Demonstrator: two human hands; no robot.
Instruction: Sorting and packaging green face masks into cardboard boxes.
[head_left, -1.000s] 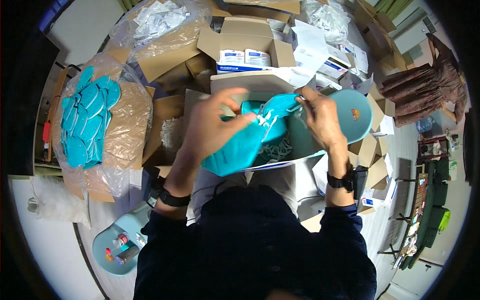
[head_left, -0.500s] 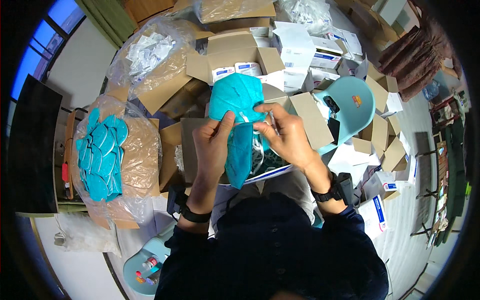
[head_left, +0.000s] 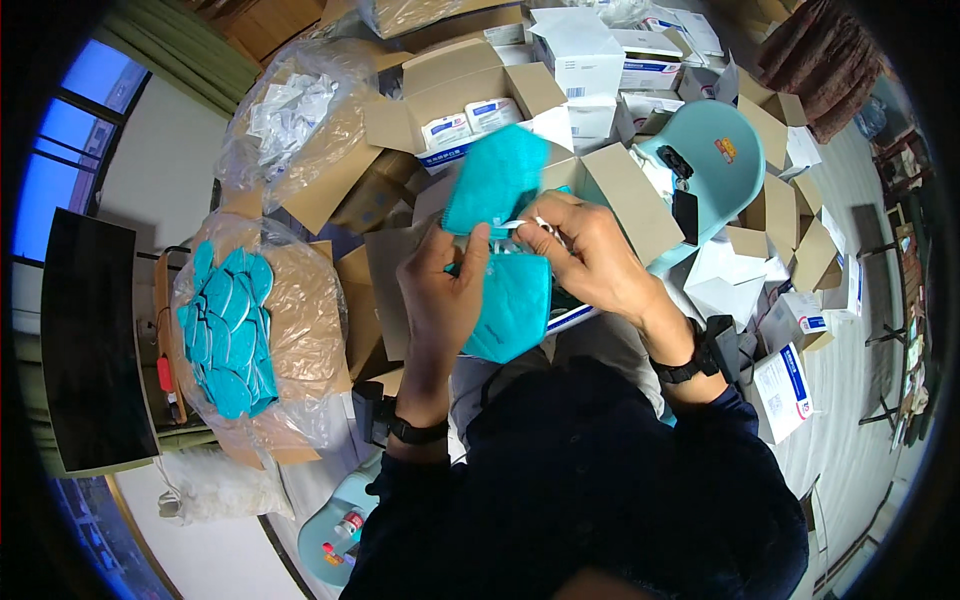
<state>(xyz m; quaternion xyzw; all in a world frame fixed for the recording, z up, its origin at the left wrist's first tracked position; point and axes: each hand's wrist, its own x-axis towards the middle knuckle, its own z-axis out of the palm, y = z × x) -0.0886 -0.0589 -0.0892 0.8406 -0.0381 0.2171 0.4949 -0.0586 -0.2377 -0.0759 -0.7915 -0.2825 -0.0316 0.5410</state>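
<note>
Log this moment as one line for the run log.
left hand: holds teal mask | right hand: pinches white strap | near: bag of teal masks

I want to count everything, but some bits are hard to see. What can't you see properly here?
- Head view: the lower teal mask is partly hidden by the left hand.
- The white strap is too thin to follow; the right hand covers its end.
- The masks in the plastic-lined box overlap, so they can't be counted.
- The things inside the small light-blue tray are too small to tell.

Head-worn fisheye, looking steeply down
</note>
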